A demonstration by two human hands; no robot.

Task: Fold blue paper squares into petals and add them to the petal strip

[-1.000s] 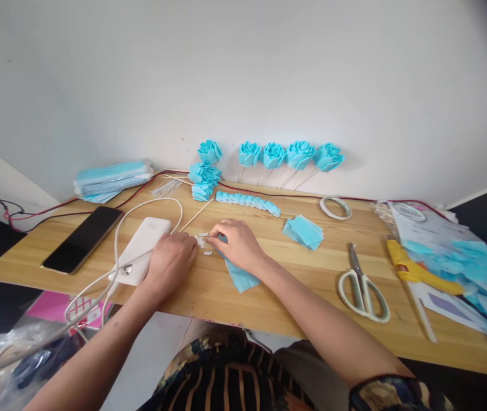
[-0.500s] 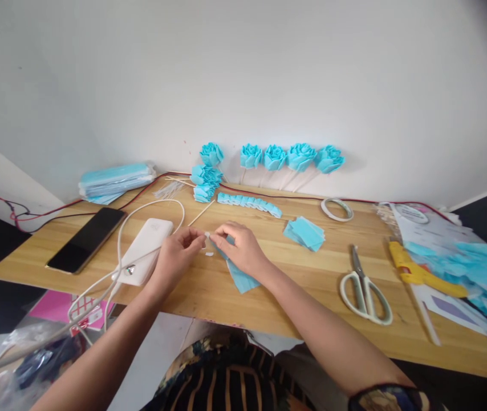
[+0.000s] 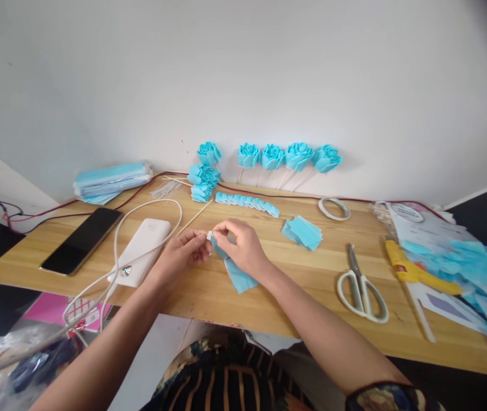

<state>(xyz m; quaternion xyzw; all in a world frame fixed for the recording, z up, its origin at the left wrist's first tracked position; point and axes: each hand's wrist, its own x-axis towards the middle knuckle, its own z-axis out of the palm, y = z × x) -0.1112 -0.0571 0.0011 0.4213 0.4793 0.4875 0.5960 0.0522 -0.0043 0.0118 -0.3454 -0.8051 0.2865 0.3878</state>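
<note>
A small white piece (image 3: 210, 234) is pinched between the fingertips of my left hand (image 3: 189, 246) and my right hand (image 3: 239, 242), just above the wooden table (image 3: 209, 291). A thin stick (image 3: 195, 216) slants from behind my left hand. Blue fabric pieces (image 3: 240, 278) lie under and beside my right hand, partly covered by it. Behind my hands is a curved row of folded blue pieces (image 3: 247, 202). To the right lies a stack of blue rectangles (image 3: 302, 232).
Blue fabric flowers (image 3: 272, 157) stand along the wall. White scissors (image 3: 362, 289), a tape roll (image 3: 334, 209) and a yellow glue gun (image 3: 414, 271) lie right. Left are a power bank (image 3: 145, 251) with a cable, a phone (image 3: 81, 241) and packed masks (image 3: 112, 180).
My left hand's fingers have curled under and closer to my right fingertips around the white piece. The small white bit on the table is now hidden. The view has shifted slightly.
</note>
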